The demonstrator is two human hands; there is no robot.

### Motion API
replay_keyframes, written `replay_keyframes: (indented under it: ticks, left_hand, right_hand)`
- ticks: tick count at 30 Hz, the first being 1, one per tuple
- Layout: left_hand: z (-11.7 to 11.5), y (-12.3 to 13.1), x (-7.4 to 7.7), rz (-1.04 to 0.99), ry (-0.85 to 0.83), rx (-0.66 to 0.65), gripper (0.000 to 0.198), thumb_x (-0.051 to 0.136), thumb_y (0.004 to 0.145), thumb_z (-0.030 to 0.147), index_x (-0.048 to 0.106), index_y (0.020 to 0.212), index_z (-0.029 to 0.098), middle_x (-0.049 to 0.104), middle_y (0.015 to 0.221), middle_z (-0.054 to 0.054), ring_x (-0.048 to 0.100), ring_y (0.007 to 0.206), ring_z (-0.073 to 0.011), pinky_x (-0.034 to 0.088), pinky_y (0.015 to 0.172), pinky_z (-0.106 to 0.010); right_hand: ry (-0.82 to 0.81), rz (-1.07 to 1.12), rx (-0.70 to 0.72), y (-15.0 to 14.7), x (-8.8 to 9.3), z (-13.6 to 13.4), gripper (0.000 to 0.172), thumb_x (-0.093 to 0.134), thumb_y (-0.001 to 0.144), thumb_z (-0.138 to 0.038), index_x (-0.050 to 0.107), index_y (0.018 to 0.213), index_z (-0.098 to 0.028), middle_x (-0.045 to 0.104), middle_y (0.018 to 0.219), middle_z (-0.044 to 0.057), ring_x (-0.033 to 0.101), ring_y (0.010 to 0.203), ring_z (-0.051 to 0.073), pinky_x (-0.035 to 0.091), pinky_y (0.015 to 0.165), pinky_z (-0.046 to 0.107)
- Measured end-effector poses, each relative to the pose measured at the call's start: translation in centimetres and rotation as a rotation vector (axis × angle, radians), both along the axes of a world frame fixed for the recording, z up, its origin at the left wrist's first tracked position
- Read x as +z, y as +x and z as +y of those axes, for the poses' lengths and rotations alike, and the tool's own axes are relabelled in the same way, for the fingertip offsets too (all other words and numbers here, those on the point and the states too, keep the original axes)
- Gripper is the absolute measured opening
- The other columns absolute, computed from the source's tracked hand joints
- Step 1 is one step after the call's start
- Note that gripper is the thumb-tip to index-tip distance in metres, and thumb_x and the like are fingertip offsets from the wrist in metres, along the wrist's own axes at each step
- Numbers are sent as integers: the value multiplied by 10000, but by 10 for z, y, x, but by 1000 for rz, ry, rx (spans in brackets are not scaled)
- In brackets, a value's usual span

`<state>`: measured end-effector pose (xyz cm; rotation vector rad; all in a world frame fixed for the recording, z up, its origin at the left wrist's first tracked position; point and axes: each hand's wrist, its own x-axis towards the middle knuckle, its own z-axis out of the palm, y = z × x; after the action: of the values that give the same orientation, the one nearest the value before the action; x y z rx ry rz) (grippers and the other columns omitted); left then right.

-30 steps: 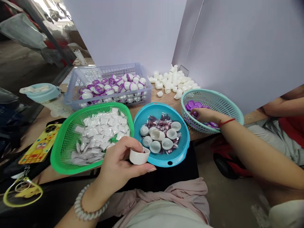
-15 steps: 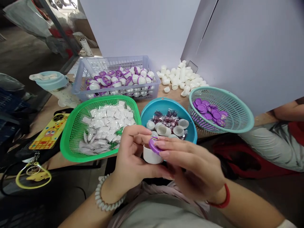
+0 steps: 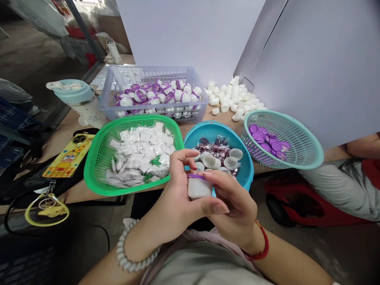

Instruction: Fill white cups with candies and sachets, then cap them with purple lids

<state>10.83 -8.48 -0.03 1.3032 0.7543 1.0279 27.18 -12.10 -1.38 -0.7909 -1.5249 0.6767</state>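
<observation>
A small white plastic cup is upright in my left hand, whose fingers and thumb curl round it. Its purple lid sits flat across the mouth. My right hand closes on the cup's right side, fingertips on the lid's edge; part of its grip is hidden. Just beyond my hands is a blue bowl with open white cups and dark red wrapped packets. Loose purple lids lie in a pale teal basket to the right.
A green basket holds white sachets. Behind it stands a clear crate of lidded cups. White cups are piled at the back. At left are a bottle and phone. Another person's leg shows at right.
The purple lid has gone from tilted over the cup's mouth to flat on it. My right hand has shifted down beside the cup. The view has swung slightly left.
</observation>
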Motion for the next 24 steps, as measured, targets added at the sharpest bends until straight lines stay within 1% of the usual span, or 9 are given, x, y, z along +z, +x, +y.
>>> replay_keyframes:
  ticks: [2,4,6,7,9,11,14,19,24]
  left_hand:
    - [-1,-6,-1,-57,-50,-115,671,838,857,590,484,1414,466,509,1215,9,593,1018,-143,546,860,-219]
    - [0,-8,0,-155,-114,-186,408,710,1002,506,558,1374,434,594,1156,11,621,981,-122,552,859,-196]
    - [1,-8,1,-234,-150,-158,210,641,1065,406,669,1271,377,670,1108,11,653,952,-99,555,842,-157]
    - [2,-8,1,-260,-147,-123,174,654,1062,372,713,1225,355,698,1119,10,672,957,-91,559,842,-143]
    - [3,-6,0,-301,-123,-75,193,750,1003,338,769,1196,346,730,1177,7,717,955,-91,580,827,-136]
    - [4,-4,-3,-325,-97,-29,292,864,905,311,806,1189,345,735,1221,-2,762,944,-113,614,814,-158]
    - [4,-4,-4,-320,-64,79,371,953,793,241,850,1136,338,736,1167,-5,801,894,-141,647,808,-192]
    - [-2,-4,-2,-265,-13,204,270,936,815,234,872,1064,317,748,947,7,784,835,-122,638,779,-172]
    - [-6,-5,-3,-149,84,378,241,940,813,300,871,1045,295,754,896,6,749,794,-104,612,713,-133]
  right_hand:
    - [-109,132,53,-2,-3,2,564,802,929,-129,690,1436,-348,767,1314,43,740,1198,226,632,1046,353]
    - [-192,259,77,-3,-3,4,564,860,887,-134,724,1387,-357,777,1299,29,747,1200,224,631,1063,359]
    - [-234,344,80,-4,-1,5,564,886,857,-123,746,1353,-353,787,1278,22,750,1197,215,627,1074,353]
    - [-247,366,86,-5,1,5,562,887,855,-121,751,1349,-350,789,1273,22,750,1194,208,624,1076,344]
    - [-275,381,99,-6,5,5,559,880,865,-126,749,1362,-344,782,1296,30,739,1214,200,615,1083,325]
    - [-309,380,94,-6,8,6,552,878,871,-137,748,1370,-335,775,1309,41,732,1221,198,610,1079,311]
    - [-339,376,83,-7,12,9,511,891,862,-155,771,1328,-327,790,1248,40,750,1155,192,631,1021,292]
    - [-272,309,106,-8,12,13,462,894,856,-164,794,1282,-313,799,1164,47,759,1052,199,654,939,303]
    - [-254,244,80,-9,13,18,463,898,864,-208,778,1299,-308,799,1178,55,763,1036,212,653,917,313]
